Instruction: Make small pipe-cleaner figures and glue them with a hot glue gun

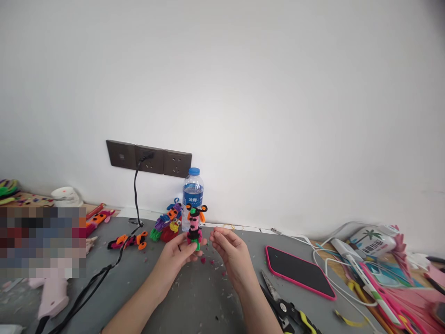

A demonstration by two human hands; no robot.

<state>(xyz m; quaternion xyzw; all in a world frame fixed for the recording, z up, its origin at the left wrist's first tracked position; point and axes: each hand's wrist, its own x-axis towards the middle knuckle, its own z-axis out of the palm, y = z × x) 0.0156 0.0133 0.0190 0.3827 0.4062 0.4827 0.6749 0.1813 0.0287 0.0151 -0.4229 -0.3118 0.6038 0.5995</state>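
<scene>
Between the fingers of my left hand [175, 257] stands a small pipe-cleaner figure [195, 222]. It is upright, with a pink and black striped body, a green base and looped black and orange ends on top. Just right of it is my right hand [231, 250], apart from the figure, thumb and fingertips pinched together. Anything in that pinch is too small to make out. Behind the figure a water bottle [193, 190] with a blue cap leans close to the wall. More fuzzy figures [168, 220] lie left of the bottle.
A phone [299, 271] in a pink case and black-and-yellow scissors [285, 308] lie at right. A pink corded tool [54, 290] is at left, its black cable [120, 253] crossing the grey mat. White cables [333, 278] and a packet [375, 241] crowd the right side.
</scene>
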